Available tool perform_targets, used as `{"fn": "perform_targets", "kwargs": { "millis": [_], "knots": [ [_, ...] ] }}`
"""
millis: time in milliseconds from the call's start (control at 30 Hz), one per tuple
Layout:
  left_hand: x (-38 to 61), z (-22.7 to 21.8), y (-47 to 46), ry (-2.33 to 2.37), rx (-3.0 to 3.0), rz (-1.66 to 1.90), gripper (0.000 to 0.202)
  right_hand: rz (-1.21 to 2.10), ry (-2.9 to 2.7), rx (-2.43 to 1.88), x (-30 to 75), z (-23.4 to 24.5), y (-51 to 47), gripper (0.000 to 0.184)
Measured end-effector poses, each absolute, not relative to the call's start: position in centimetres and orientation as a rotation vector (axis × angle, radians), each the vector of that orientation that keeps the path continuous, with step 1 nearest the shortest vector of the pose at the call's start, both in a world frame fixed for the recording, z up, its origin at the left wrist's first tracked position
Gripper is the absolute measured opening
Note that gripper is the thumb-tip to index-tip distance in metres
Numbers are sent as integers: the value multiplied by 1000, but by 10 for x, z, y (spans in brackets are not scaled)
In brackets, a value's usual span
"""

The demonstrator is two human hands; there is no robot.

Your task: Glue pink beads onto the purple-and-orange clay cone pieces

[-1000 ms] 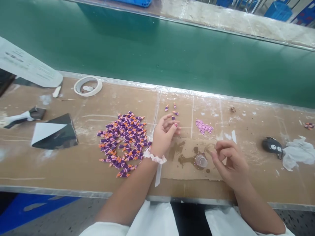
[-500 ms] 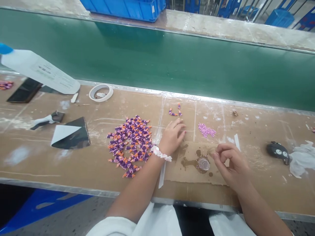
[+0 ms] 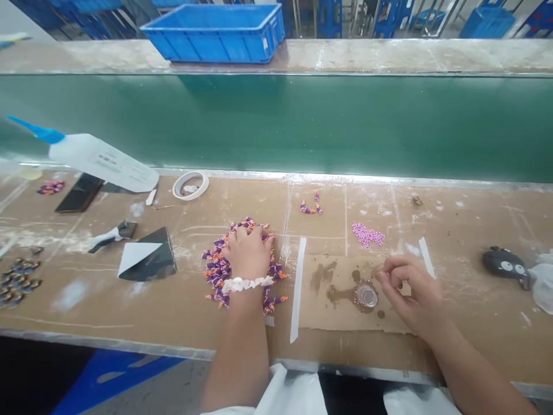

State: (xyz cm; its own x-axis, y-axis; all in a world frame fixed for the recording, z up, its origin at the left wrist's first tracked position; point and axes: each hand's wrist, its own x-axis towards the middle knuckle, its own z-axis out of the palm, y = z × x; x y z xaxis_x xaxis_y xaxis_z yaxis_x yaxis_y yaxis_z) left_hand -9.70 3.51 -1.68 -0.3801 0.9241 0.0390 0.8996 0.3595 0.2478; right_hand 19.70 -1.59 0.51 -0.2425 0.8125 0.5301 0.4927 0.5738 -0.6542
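My left hand (image 3: 249, 253), with a pale scrunchie-like band at the wrist, is over a pile of small purple, orange and pink figures (image 3: 216, 268). Its fingers are bent down a little apart and its fingertips partly hidden. My right hand (image 3: 412, 294) is pinched above the right side of a cardboard sheet (image 3: 319, 314); whatever sits between thumb and forefinger is too small to name. Left of it, a small clear cup (image 3: 367, 295) stands among wet brown stains. Several of the same figures (image 3: 311, 208) lie apart beyond the sheet, near a patch of tiny pink beads (image 3: 367, 234).
To the left lie a white bottle with a blue nozzle (image 3: 103, 161), a tape roll (image 3: 190, 186), a phone (image 3: 80, 193), a dark folded sheet (image 3: 155, 259) and several dark shiny pieces (image 3: 19, 281). A black pouch with eyes (image 3: 503, 263) is at right. A blue crate (image 3: 216, 43) stands beyond the green strip.
My left hand has moved left, from beside the few separate figures to over the pile. My right hand keeps its pinch near the cup. The view has shifted and levelled.
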Motion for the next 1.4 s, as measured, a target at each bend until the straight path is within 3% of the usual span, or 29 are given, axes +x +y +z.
{"fn": "perform_targets", "kwargs": {
  "millis": [200,400,500,600,767,1000,1233,1400],
  "knots": [
    [-91,-17,40,2450,1619,472,11,455,-1905,-1055,200,7,-16,29],
    [-86,-5,38,2288,1472,875,17,354,-1913,-1085,204,0,-7,26],
    [-72,4,33,2023,1333,1007,20,167,-1965,-1238,212,-12,6,17],
    [-50,12,25,1453,834,1110,16,200,-2085,-1450,221,-24,18,14],
    [-20,12,13,1026,429,776,29,299,-2175,-1463,222,-36,23,14],
    [-10,5,6,858,311,635,25,290,-2205,-1420,217,-47,24,12],
    [-13,7,8,746,331,530,36,240,-2256,-1450,211,-44,25,15],
    [-11,9,6,740,417,475,27,228,-2268,-1477,201,-45,28,22]
  ]
}}
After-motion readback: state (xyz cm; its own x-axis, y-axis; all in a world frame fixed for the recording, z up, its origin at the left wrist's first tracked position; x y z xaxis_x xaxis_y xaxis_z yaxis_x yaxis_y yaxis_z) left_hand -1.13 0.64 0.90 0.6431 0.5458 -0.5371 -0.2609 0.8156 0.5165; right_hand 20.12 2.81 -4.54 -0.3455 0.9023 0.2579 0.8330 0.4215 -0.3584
